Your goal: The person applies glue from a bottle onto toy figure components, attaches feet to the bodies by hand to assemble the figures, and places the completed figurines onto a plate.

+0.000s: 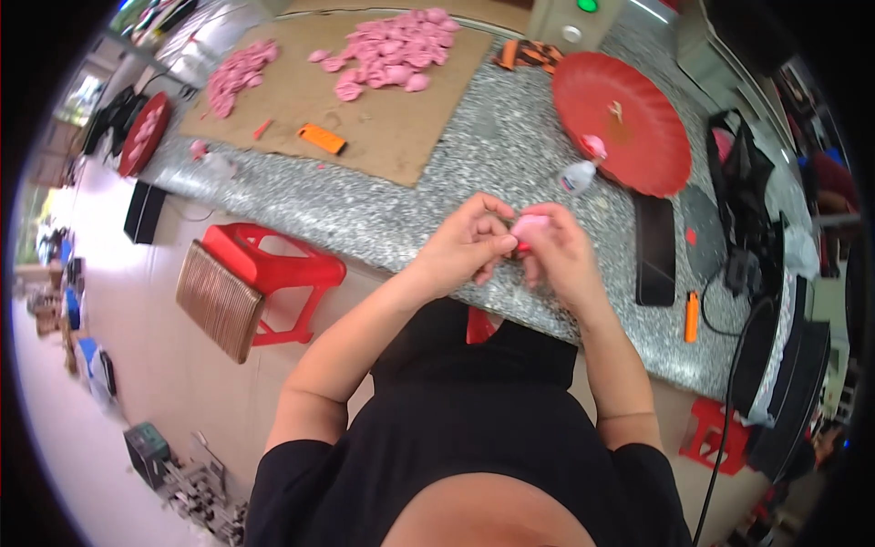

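My two hands meet over the near edge of the speckled stone worktop. In my right hand is a small, rounded pink piece, held in bent fingers, with a bit of red at its lower side. Close against it, my left hand has thumb and forefinger pinched together; what lies in that pinch is too small to make out. Just beyond the right hand lies a small translucent squeeze bottle, with another pink piece by its tip.
Heaps of similar pink pieces and an orange cutter lie on brown cardboard. A scalloped red tray, a black phone and an orange lighter-like stick are at right. A red stool stands left.
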Tool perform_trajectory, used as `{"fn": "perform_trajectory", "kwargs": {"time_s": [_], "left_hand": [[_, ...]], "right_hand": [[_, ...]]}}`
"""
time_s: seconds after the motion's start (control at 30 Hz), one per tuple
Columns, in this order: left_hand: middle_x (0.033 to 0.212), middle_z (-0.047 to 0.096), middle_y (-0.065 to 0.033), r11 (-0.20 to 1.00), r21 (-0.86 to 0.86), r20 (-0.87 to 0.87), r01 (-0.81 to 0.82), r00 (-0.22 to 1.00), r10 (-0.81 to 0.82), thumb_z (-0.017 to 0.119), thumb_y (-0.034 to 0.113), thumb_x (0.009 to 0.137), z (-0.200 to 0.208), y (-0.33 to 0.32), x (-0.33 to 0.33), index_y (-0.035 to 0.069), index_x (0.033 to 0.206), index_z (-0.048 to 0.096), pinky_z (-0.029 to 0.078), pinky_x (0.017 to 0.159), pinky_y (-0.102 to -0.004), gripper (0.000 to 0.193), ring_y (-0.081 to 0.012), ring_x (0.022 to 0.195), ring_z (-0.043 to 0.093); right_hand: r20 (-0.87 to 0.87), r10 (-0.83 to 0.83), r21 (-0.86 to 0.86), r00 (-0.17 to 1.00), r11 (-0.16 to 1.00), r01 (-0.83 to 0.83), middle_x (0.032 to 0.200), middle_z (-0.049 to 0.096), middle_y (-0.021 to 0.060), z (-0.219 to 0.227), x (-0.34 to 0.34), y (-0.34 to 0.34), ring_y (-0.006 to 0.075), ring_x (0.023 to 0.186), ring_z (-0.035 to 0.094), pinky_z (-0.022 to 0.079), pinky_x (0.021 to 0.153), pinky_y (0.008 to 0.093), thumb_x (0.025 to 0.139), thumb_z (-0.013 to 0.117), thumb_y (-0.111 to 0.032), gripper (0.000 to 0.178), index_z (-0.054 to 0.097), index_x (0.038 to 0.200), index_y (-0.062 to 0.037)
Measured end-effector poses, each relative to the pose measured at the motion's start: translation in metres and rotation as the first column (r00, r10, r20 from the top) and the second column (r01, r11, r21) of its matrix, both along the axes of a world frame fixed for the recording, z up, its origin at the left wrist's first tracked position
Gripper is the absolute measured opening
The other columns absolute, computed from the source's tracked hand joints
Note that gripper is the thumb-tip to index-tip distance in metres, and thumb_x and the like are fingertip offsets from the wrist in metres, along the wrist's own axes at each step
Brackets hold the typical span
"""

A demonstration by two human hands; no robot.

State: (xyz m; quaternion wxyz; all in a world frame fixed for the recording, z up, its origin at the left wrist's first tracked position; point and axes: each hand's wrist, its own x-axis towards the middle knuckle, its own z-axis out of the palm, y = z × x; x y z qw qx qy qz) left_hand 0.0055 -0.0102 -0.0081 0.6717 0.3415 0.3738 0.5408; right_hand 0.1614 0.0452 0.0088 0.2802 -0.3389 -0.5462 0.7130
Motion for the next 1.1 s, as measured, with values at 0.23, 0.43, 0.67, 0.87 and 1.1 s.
{"fn": "perform_trajectory", "kwargs": {"time_s": [0.23,0.43,0.67,0.87,1.1], "left_hand": [[0.066,0.054,-0.0008,0.9,0.269,-0.611,-0.343,0.662,0.435,0.056,0.01,0.079,0.004,0.019,-0.068,0.001,0.089,0.055,0.04,0.049,-0.023,0.013,-0.0087,0.053,0.05],[0.071,0.06,-0.0126,0.743,0.46,-0.808,-0.486,0.117,0.577,0.057,0.013,0.074,0.005,0.064,-0.154,0.004,0.085,0.061,0.046,0.061,-0.0328,0.015,-0.0231,0.066,0.06],[0.08,0.061,-0.0136,0.677,0.485,-0.862,-0.554,-0.17,0.478,0.056,0.015,0.074,0.002,0.067,-0.243,0.006,0.087,0.062,0.046,0.07,-0.037,0.017,-0.028,0.077,0.059],[0.106,0.052,-0.0155,0.581,0.529,-0.837,-0.618,-0.492,0.238,0.045,0.013,0.08,-0.011,0.105,-0.328,0.01,0.099,0.058,0.045,0.078,-0.0376,0.023,-0.0327,0.096,0.052],[0.113,0.047,-0.0126,0.551,0.306,-0.899,-0.776,-0.426,-0.101,0.041,0.015,0.085,-0.006,0.123,-0.389,0.008,0.103,0.057,0.048,0.078,-0.0379,0.025,-0.0298,0.102,0.05]], "right_hand": [[0.124,-0.668,0.853,0.734,0.45,0.265,0.085,0.057,0.0115,0.059,0.024,0.061,0.0151,0.065,0.055,0.044,0.059,0.0257,0.083,0.054,-0.021,0.03,0.047,0.105,-0.0012],[0.562,-0.703,0.827,0.436,0.487,-0.28,0.09,0.059,0.0194,0.041,0.05,0.132,0.0344,0.086,0.057,0.044,0.073,0.0377,0.081,0.053,-0.028,0.034,0.053,0.106,-0.0053],[0.584,-0.716,0.802,0.382,0.434,-0.411,0.092,0.059,0.0186,0.052,0.044,0.145,0.0345,0.084,0.057,0.044,0.073,0.0405,0.077,0.056,-0.022,0.031,0.056,0.103,-0.0043],[0.665,-0.616,0.743,0.423,0.488,-0.458,0.089,0.06,0.0179,0.118,-0.023,0.1,0.0329,0.082,0.057,0.044,0.07,0.04,0.077,0.056,-0.02,0.029,0.055,0.101,-0.0033],[0.761,-0.316,0.62,0.566,0.1,-0.778,0.079,0.059,0.0152,0.141,-0.143,0.087,0.0318,0.078,0.057,0.043,0.065,0.0419,0.074,0.059,-0.023,0.027,0.057,0.094,-0.005]]}}
